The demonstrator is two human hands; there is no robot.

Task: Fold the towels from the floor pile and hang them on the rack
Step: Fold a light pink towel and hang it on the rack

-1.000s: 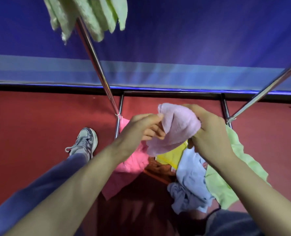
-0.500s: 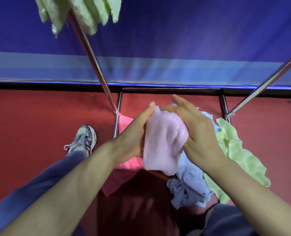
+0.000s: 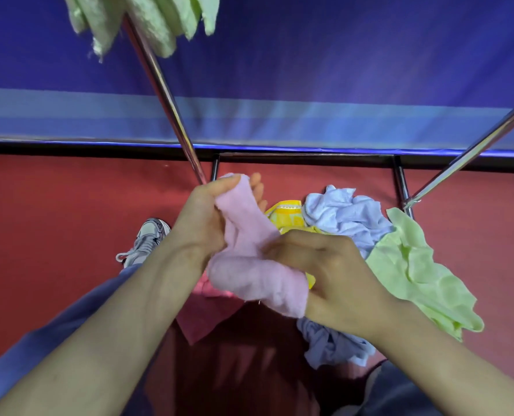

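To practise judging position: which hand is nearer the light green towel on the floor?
Right. The right hand sits just left of the light green towel; the left hand is farther off, beyond the pink towel both hold.

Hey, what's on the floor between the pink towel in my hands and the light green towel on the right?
In the head view, a yellow towel and a crumpled pale blue towel lie there.

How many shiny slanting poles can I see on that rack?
2: left pole, under the hanging green towels; right pole, above the floor's green towel. More may be unseen.
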